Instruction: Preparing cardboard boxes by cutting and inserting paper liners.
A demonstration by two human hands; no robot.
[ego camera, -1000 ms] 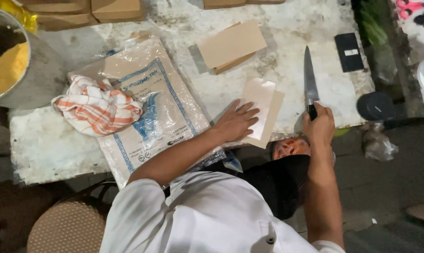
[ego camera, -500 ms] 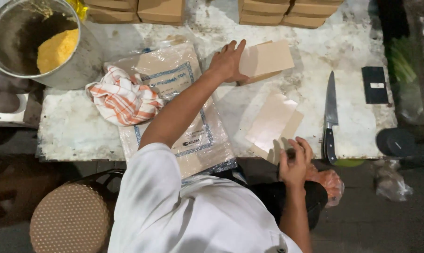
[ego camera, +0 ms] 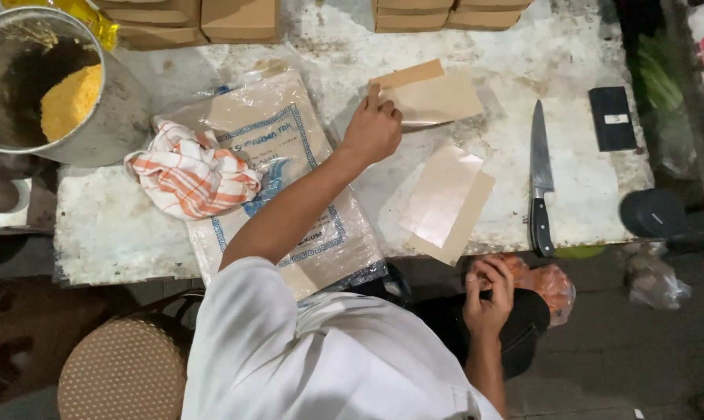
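My left hand (ego camera: 373, 128) reaches across the white worktable (ego camera: 118, 233) and grips the near edge of a flat brown paper packet (ego camera: 437, 97). Below the table's front edge, my right hand (ego camera: 488, 295) has its fingers curled together. Whether it holds anything small is unclear. It hovers beside an orange plastic bag (ego camera: 553, 284). A kitchen knife (ego camera: 540, 179) lies on the table, blade pointing away, to the right of two loose brown paper sheets (ego camera: 445, 202).
A large plastic sack (ego camera: 297, 155) carries an orange checked cloth (ego camera: 192, 175). A metal pot of yellow crumbs (ego camera: 56, 85) stands far left, brown boxes (ego camera: 243, 17) line the back, and a black flat object (ego camera: 612, 117) lies right. A woven stool (ego camera: 126, 369) is below.
My right hand has laid down the knife it held upright and dropped below the table edge. My left hand has moved from the paper sheets to the brown packet farther back.
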